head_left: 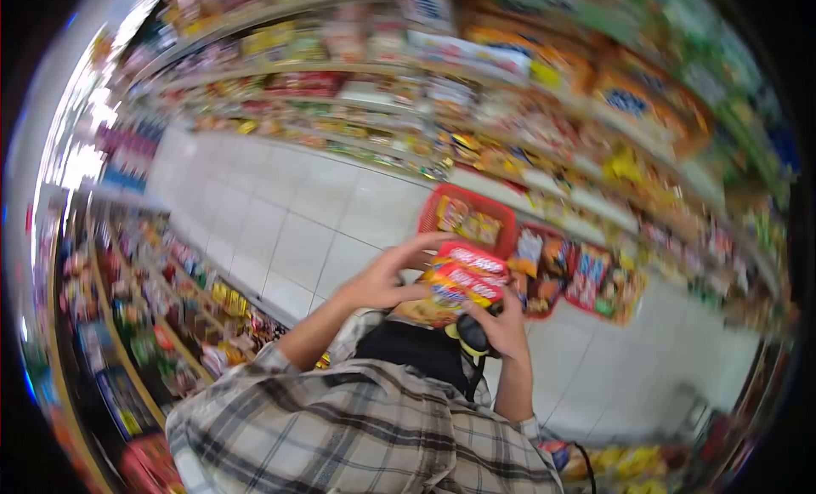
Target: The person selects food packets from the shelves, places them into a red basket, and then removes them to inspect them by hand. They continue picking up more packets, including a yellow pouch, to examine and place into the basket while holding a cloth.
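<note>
Several red and yellow food packets (469, 271) with white lettering are held together in front of my waist. My left hand (393, 273) grips their left edge, its fingers at the far corner and its thumb nearer my body. My right hand (505, 326) is closed on the right side, the thumb lying over the front of the packets. Just beyond them, a red plastic basket (470, 190) on the floor has yellow-and-red packets inside. Below the packets, a dark rounded object (473, 332) with a strap lies against my front.
More red baskets (544, 314) filled with packets stand to the right along the shelf foot. Long shelves (357, 67) of packaged goods run across the far side. Another stocked shelf (144, 324) is on the left. White floor tiles (297, 196) lie between them.
</note>
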Tool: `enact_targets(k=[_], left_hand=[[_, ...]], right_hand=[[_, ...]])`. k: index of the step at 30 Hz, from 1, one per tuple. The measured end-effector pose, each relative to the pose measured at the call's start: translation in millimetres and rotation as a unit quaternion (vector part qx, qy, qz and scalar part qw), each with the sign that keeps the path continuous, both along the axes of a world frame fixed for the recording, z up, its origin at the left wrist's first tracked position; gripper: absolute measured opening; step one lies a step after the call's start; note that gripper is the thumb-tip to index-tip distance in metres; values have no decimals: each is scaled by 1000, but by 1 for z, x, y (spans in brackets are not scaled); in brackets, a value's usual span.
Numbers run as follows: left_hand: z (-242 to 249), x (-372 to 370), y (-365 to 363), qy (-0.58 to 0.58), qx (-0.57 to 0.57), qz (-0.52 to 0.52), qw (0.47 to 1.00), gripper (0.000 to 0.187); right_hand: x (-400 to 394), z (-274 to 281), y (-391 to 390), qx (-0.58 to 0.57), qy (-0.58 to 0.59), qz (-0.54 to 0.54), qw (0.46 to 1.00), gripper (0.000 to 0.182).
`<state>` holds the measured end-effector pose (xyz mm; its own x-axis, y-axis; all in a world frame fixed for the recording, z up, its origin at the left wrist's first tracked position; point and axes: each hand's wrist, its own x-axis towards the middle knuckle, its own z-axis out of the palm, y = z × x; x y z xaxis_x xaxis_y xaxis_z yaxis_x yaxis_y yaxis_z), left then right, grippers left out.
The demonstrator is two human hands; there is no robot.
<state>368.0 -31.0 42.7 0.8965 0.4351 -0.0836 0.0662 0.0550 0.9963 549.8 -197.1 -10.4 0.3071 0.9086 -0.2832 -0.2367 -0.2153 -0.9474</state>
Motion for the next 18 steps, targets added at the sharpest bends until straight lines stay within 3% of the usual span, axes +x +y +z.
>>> enact_targets(k=[3, 4, 5, 6, 7, 11, 13, 15, 16, 18], left_hand=[[4, -34, -39, -84, 109, 127, 982, 70], [11, -51, -48, -69, 9, 170, 983, 68], [-17, -69, -49, -96, 61, 208, 971, 65], [-17, -90, -58, -63, 42, 249, 966, 63], [-45, -55, -53, 26, -16, 256, 966, 62], [-52, -74, -58, -41, -169, 265, 948, 56], [-57, -105, -56, -55, -169, 278, 944, 53], [-33, -166, -65, -73, -169, 277, 943, 51], [-9, -183, -68, -73, -164, 273, 945, 50], [-6, -205, -70, -118, -108, 275, 948, 45]], right_hand=[[-55, 34, 17, 45, -15, -42, 998, 31], [-71, 34, 18, 46, 6, -68, 997, 26], [-87, 30, 19, 45, 28, -97, 994, 22], [-103, 24, 17, 38, -10, -87, 995, 19], [-59, 3, 22, 20, -31, -81, 996, 16], [-53, -13, 28, -18, -72, 36, 997, 12], [-85, 5, 37, -23, -98, 69, 993, 13], [-150, 50, 34, -38, -157, 97, 982, 12], [-166, 61, 34, -27, -146, 98, 984, 11], [-193, 75, 35, -8, -120, 99, 988, 10]])
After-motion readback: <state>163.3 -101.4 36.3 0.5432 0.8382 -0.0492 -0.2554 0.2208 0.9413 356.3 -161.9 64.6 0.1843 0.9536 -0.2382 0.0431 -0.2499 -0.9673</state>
